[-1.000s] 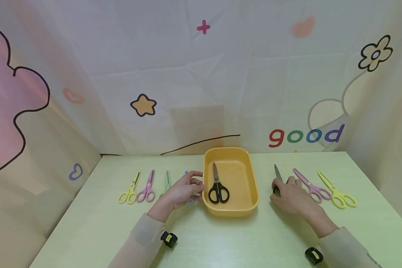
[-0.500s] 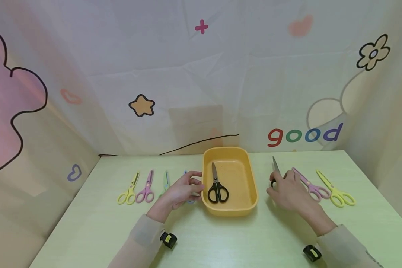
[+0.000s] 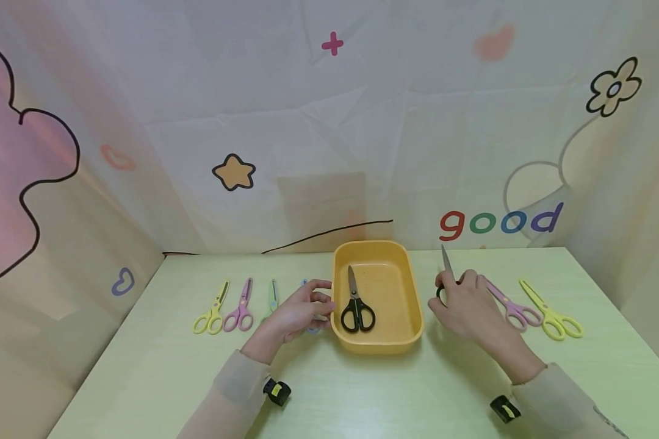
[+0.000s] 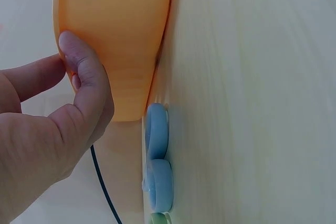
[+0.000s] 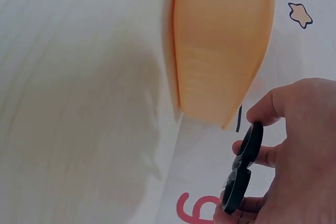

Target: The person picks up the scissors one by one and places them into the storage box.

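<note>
My right hand (image 3: 467, 305) holds a pair of black-handled scissors (image 3: 446, 259) by the finger loops, blades pointing away. In the right wrist view the black loops (image 5: 248, 150) sit between thumb and fingers, raised off the table. My left hand (image 3: 299, 314) grips the left rim of a yellow plastic tray (image 3: 376, 349), thumb and finger at its edge in the left wrist view. Another pair of black-handled scissors (image 3: 357, 314) lies inside the tray, toward its left side. Blue scissors (image 4: 157, 135) lie beside the tray under my left hand, partly hidden by it.
Left of the tray lie yellow scissors (image 3: 213, 314), purple scissors (image 3: 241, 311) and partly hidden green scissors (image 3: 274, 296). To the right of my right hand are purple scissors (image 3: 518, 311) and yellow scissors (image 3: 554, 318). A printed cloth (image 3: 329, 134) hangs behind the table.
My right hand has lifted the black-handled scissors and moved left and away from me, nearer the tray. The left hand stays at the tray's rim.
</note>
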A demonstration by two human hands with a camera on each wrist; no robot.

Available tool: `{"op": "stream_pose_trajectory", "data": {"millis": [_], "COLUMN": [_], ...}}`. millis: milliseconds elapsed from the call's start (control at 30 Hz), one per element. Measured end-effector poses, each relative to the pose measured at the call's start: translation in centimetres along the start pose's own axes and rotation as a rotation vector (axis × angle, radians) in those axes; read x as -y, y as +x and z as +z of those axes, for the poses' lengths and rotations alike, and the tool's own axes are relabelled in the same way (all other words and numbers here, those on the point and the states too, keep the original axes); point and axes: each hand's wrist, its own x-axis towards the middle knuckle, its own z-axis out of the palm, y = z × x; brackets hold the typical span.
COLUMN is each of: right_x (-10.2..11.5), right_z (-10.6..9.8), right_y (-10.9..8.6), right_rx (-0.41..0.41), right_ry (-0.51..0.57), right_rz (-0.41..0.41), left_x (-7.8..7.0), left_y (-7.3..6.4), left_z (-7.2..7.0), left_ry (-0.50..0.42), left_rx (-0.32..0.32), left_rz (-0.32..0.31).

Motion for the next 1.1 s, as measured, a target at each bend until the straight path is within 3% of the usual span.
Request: {"op": "stream_pose_trajectory", "data": {"millis": [500,1100], "right_x": [3.2,7.3], "right_z": [-0.7,0.6], "right_y": [0.3,0.6], "right_rx": [-0.051,-0.036], "right_ry": [-0.037,-0.063], "right_rz": [-0.095,-0.204], "left_x": [0.0,-0.1], "left_y": [0.0,0.0], "left_z": [0.1,0.1], "left_ry": [-0.005,-0.019], "left_rx": [-0.004,0.000], "left_rz": [-0.003,-0.009]}}
